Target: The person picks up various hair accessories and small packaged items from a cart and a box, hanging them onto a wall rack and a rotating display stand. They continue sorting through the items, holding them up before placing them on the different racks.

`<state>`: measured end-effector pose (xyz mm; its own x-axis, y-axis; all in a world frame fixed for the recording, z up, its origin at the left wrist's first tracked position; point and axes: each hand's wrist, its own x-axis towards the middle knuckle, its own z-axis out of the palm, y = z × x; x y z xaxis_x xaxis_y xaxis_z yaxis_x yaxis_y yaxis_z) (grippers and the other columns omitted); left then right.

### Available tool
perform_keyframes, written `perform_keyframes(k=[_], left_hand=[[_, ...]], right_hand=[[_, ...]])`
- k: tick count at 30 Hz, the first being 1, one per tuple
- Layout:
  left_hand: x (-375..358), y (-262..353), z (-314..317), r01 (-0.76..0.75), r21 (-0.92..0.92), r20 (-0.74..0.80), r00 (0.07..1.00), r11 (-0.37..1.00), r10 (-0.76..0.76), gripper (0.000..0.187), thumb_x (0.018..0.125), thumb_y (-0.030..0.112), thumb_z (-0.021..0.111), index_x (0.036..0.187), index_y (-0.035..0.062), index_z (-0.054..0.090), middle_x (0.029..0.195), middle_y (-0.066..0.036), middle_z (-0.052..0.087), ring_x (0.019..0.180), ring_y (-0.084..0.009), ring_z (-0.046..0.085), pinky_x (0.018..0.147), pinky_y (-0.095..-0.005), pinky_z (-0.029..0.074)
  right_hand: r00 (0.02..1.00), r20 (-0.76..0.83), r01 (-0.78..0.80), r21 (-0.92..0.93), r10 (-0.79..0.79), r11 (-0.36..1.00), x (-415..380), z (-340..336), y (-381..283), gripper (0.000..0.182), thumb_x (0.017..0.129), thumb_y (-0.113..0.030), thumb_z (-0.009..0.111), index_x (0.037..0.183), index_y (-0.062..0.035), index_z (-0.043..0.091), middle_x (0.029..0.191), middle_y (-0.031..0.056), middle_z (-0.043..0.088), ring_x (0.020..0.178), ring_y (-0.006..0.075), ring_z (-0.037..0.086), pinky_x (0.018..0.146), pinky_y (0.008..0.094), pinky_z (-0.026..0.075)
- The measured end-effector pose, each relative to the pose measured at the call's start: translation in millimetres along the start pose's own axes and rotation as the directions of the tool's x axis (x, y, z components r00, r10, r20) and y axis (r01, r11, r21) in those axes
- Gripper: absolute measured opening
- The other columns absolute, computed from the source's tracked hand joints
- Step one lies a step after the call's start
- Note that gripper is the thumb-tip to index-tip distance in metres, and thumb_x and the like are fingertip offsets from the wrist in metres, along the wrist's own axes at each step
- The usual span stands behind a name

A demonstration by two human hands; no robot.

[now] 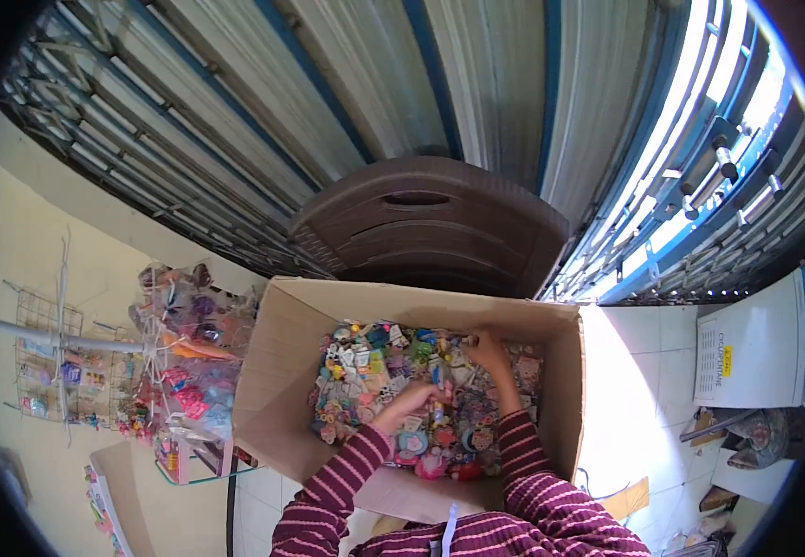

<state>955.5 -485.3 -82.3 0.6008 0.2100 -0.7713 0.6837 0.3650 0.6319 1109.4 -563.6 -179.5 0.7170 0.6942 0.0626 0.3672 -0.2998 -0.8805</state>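
Both hands reach down into an open cardboard box (569,390) filled with small, colourful trinkets (356,371), many in clear packets. My left hand (410,401) is over the middle of the pile, fingers closed around a small thing I cannot make out. Farther back and to the right, my right hand (489,356) has its fingers bent together at the pile, on something small that is too blurred to name. Near the front wall lie a pink trinket (431,463) and a round blue-and-pink one (412,444).
A brown plastic chair (430,227) stands behind the box, before a metal shutter (495,102). Bagged goods (193,343) and a wire rack (77,362) hang at the left. A white carton (755,343) sits at the right, beyond the tiled floor (639,399).
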Motion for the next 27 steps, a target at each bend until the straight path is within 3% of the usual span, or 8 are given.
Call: perform_keyframes(k=[7,10,12,15,18,22,24,27], left_hand=[[-76,-8,-70,-0.181,-0.339,-0.231,0.967,0.923,0.105,0.015,0.071,0.018,0.047,0.065,0.0051,0.051,0.060,0.001,0.050,0.053,-0.0083,0.048,0.048,-0.0227,0.041],[-110,-24,-84,-0.328,0.331,-0.445,0.772,0.885,0.453,0.019,0.074,0.018,0.049,0.069,0.0003,0.048,0.057,-0.002,0.048,0.049,-0.0114,0.049,0.044,-0.0244,0.039],[-131,-25,-81,-0.413,0.263,-0.499,0.715,0.872,0.489,0.018,0.073,0.018,0.053,0.070,0.0004,0.047,0.056,-0.005,0.048,0.047,-0.0118,0.048,0.043,-0.0249,0.038],[-141,-38,-90,-0.262,0.463,-0.521,0.693,0.847,0.499,0.022,0.073,0.019,0.057,0.075,-0.0001,0.045,0.056,-0.008,0.050,0.047,-0.0123,0.050,0.044,-0.0254,0.039],[-170,-31,-85,-0.112,0.428,-0.484,0.809,0.897,0.332,0.032,0.071,0.022,0.057,0.087,-0.0032,0.045,0.064,-0.008,0.052,0.060,-0.0118,0.051,0.052,-0.0250,0.040],[-188,-60,-110,-0.284,0.441,-0.490,0.718,0.851,0.494,0.032,0.078,0.014,0.050,0.102,-0.0039,0.039,0.075,-0.009,0.055,0.063,-0.0117,0.052,0.054,-0.0246,0.042],[-214,-67,-122,-0.604,0.236,-0.497,0.599,0.762,0.628,0.026,0.080,0.017,0.048,0.097,-0.0014,0.039,0.077,-0.008,0.056,0.061,-0.0128,0.055,0.052,-0.0236,0.043],[-257,-84,-144,-0.742,-0.012,-0.534,0.572,0.670,0.623,0.027,0.082,0.015,0.046,0.102,-0.0013,0.039,0.081,-0.012,0.056,0.069,-0.0155,0.056,0.056,-0.0250,0.045]], right_hand=[[0.911,0.410,-0.172,0.478,-0.046,0.861,14,-41,-125,0.022,0.062,-0.013,0.063,0.076,-0.0010,0.052,0.067,0.0026,0.051,0.063,0.0086,0.045,0.055,0.0262,0.037],[0.873,0.484,-0.262,0.566,-0.057,0.782,2,-52,-163,0.025,0.061,-0.007,0.064,0.081,-0.0010,0.050,0.076,0.0005,0.052,0.070,0.0082,0.046,0.060,0.0243,0.038],[0.863,0.460,-0.275,0.772,-0.206,0.573,-7,-54,-197,0.040,0.057,-0.004,0.067,0.093,0.0007,0.049,0.083,0.0017,0.053,0.074,0.0085,0.048,0.065,0.0226,0.039],[0.806,0.499,-0.192,0.729,-0.319,0.657,-18,-39,-222,0.041,0.057,-0.005,0.069,0.094,0.0014,0.052,0.084,0.0023,0.056,0.075,0.0075,0.049,0.068,0.0217,0.039],[0.659,0.685,-0.313,0.625,-0.310,0.715,-28,-28,-248,0.033,0.057,-0.006,0.070,0.086,0.0017,0.058,0.078,0.0025,0.058,0.069,0.0068,0.050,0.068,0.0226,0.041],[0.732,0.595,-0.087,0.565,-0.331,0.821,-43,-9,-293,0.021,0.061,-0.010,0.068,0.077,0.0003,0.061,0.071,0.0012,0.059,0.064,0.0058,0.050,0.063,0.0207,0.040],[0.750,0.553,-0.017,0.564,-0.362,0.826,-50,8,-315,0.020,0.064,-0.012,0.066,0.078,0.0006,0.061,0.071,0.0021,0.059,0.063,0.0058,0.050,0.061,0.0200,0.039],[0.790,0.521,-0.167,0.691,-0.324,0.703,-62,37,-360,0.017,0.067,-0.009,0.062,0.079,0.0025,0.060,0.072,0.0024,0.058,0.066,0.0066,0.051,0.061,0.0194,0.039]])
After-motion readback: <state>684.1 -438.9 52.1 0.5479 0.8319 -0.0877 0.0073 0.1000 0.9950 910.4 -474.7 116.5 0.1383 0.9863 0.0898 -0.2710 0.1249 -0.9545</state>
